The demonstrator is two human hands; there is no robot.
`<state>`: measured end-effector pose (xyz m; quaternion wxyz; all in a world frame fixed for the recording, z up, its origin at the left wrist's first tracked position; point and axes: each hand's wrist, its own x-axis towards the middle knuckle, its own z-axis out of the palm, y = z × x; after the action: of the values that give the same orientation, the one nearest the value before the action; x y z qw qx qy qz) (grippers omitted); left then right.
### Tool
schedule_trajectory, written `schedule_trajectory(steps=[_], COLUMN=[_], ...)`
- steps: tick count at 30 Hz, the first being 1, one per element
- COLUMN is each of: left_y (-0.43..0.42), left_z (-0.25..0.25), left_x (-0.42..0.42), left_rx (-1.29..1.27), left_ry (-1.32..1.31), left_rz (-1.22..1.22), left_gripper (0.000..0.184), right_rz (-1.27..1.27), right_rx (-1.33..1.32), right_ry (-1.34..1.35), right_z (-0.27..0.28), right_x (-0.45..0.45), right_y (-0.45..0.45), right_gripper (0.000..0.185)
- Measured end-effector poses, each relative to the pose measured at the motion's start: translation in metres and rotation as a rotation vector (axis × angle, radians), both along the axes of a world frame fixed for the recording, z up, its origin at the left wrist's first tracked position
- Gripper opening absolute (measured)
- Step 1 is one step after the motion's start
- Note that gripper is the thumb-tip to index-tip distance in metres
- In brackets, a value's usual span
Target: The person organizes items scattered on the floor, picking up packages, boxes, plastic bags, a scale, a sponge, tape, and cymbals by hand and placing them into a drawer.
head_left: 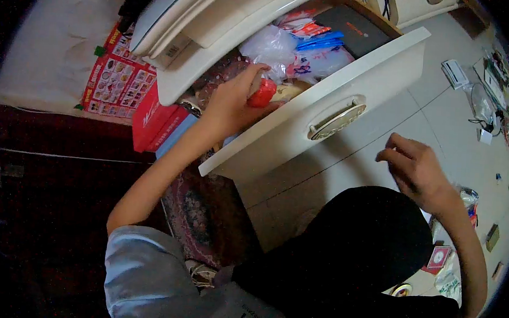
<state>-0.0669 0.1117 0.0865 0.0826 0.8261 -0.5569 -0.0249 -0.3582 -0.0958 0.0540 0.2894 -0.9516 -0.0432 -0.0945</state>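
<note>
My left hand (231, 100) reaches into an open cream drawer (350, 98), its fingers closed around a small red packet or wrapped thing (262, 94) whose kind I cannot make out. Right behind the red thing lie clear plastic bags (270, 47). A blue plastic strip or packet (320, 41) and a dark grey box (353, 30) fill the far part of the drawer. Off to the right, above the floor near my knee, my right hand (418, 170) hangs with loosely bent fingers apart and nothing visible in them.
An ornate metal handle (337, 121) sits on the drawer front. Beside the cabinet stands a red box (153, 122), near a red printed sheet (118, 74). Scattered items, including a white box (455, 74) and a red card-like box (438, 259), lie on the tiled floor (377, 125).
</note>
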Motion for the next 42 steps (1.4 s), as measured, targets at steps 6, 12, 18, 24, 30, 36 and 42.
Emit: schedule_trajectory(steps=[6, 12, 18, 24, 30, 36, 42], left_y=[-0.009, 0.0, 0.008, 0.001, -0.008, -0.029, -0.046], left_z=[-0.007, -0.015, -0.01, -0.054, -0.003, 0.015, 0.026], left_x=[0.003, 0.021, 0.026, 0.042, 0.026, -0.009, -0.033], left_rx=[0.155, 0.055, -0.011, 0.069, 0.069, 0.035, -0.009], left_ry=[0.002, 0.32, 0.534, 0.338, 0.187, 0.055, -0.003], left_rz=[0.025, -0.278, -0.171, -0.322, -0.17, -0.117, -0.087], left_gripper=[0.064, 0.075, 0.061, 0.048, 0.045, 0.042, 0.039], right_rz=[-0.012, 0.006, 0.055, -0.153, -0.51, -0.847, -1.059], right_rx=[0.143, 0.19, -0.029, -0.05, 0.406, 0.613, 1.386], right_ry=[0.335, 0.562, 0.625, 0.601, 0.306, -0.049, -0.07], right_z=[-0.046, -0.08, -0.091, -0.043, -0.064, -0.158, -0.223], right_x=[-0.02, -0.048, -0.084, -0.162, -0.232, -0.258, -0.23], right_y=[0.024, 0.037, 0.031, 0.031, 0.095, 0.216, 0.276], right_gripper=[0.028, 0.036, 0.044, 0.045, 0.039, 0.038, 0.032])
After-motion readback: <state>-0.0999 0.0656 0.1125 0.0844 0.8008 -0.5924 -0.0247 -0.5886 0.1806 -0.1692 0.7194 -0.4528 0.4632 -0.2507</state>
